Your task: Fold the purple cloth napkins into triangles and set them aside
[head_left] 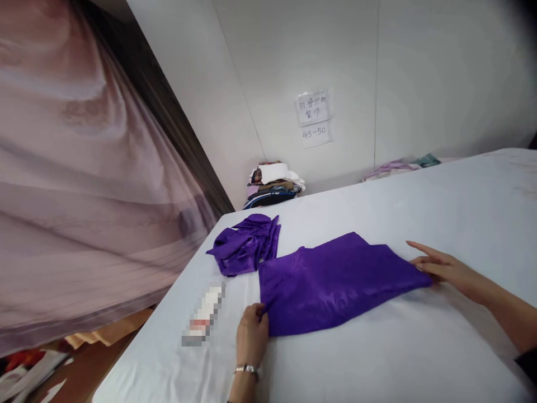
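Note:
A shiny purple cloth napkin (331, 280) lies spread and doubled over on the white-covered table (377, 347), its upper edge uneven and its surface slightly rippled. My left hand (252, 330), with a bracelet at the wrist, pinches the napkin's left edge near the lower corner. At the opposite end, my right hand (444, 268) holds the right corner; its index finger sticks out free while the other fingers meet the cloth. The right thumb is mostly hidden. Behind the napkin's left end sits a crumpled heap of purple cloth (247, 246), close to its upper left corner.
A blurred-out, pale oblong item (205, 313) lies left of my left hand. Folded clothes (274, 184) are stacked beyond the table's far edge, and more fabric (394, 168) lies along the wall. A paper sign (314, 117) hangs there. A pink curtain (84, 168) drapes at the left.

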`<action>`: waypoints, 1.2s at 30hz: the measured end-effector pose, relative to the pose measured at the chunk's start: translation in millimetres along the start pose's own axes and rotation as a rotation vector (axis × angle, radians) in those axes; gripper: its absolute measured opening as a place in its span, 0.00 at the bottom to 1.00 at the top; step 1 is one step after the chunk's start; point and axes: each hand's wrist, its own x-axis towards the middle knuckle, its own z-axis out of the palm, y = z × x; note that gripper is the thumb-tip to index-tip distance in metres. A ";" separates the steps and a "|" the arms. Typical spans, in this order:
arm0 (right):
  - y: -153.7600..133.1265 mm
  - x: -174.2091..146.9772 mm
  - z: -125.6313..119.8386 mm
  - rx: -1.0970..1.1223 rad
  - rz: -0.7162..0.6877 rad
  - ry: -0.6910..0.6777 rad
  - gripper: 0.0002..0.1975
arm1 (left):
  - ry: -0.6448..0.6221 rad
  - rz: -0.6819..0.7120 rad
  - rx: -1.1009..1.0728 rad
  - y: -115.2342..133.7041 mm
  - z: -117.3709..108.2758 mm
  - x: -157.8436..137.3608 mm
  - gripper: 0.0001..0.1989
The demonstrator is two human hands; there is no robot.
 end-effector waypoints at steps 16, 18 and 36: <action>-40.5 115.9 84.9 -0.990 -0.312 -0.098 0.25 | 0.011 0.170 0.322 44.8 19.5 57.9 0.18; -39.4 125.3 95.4 -1.032 -0.310 -0.097 0.25 | -0.010 0.116 0.388 42.7 23.0 62.4 0.19; -12.0 139.9 13.0 -0.826 -0.432 0.091 0.20 | -0.036 0.268 0.309 51.8 49.7 86.1 0.19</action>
